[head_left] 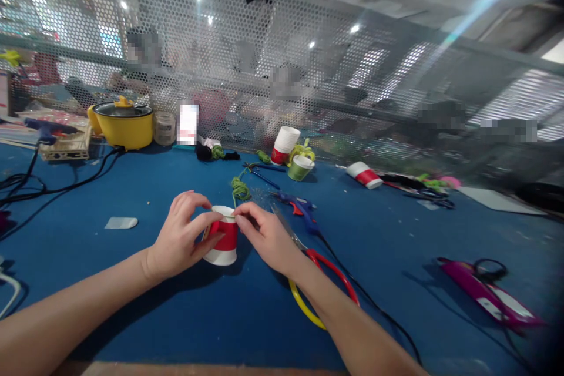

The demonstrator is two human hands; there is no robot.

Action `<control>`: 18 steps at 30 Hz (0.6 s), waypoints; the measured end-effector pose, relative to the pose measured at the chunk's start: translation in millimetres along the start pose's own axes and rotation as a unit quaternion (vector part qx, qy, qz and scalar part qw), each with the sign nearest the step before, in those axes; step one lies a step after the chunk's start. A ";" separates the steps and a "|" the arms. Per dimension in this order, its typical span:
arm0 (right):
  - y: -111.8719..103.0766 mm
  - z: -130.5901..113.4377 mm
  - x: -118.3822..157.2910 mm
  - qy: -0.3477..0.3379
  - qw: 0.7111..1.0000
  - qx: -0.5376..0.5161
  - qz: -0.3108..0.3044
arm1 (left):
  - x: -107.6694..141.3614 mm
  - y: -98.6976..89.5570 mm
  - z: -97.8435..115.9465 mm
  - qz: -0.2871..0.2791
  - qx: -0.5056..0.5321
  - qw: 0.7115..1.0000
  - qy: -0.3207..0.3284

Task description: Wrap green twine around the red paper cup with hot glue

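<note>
In the head view, see a paper cup (227, 239), white with a red band, apparently standing on the blue counter (185, 317), between both hands. With the left hand (176, 241), clasping the cup's side, grip closed around it; with the right hand (268, 241), pinching at the rim, near green yarn (240, 188). Cannot tell about any yarn caught in that pinch. Judge as light, thin-walled, slightly springy, hardly slippery, easily dented or tipped. Best take hold around the band, pressing gently, supporting the rim from both sides.
</note>
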State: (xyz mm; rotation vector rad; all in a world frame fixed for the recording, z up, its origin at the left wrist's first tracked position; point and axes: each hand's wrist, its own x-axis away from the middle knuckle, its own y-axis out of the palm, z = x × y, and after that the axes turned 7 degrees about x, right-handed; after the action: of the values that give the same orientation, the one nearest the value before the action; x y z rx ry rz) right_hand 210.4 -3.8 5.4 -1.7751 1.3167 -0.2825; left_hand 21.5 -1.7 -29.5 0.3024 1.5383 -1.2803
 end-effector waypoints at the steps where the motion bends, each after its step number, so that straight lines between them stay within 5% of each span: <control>1: 0.1 -0.2 -0.1 0.000 1.000 0.002 0.001 | 0.0 0.0 0.2 0.000 0.000 1.000 -0.001; 18: 1.0 -0.9 0.1 -0.001 1.000 0.012 0.007 | 1.3 0.5 0.3 0.000 0.012 1.000 -0.009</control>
State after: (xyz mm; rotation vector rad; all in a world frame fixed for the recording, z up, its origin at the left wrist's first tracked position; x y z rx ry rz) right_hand 209.2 -4.4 5.1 -1.7450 1.3191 -0.2866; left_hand 21.5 -2.3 -30.8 0.3049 1.5079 -1.2984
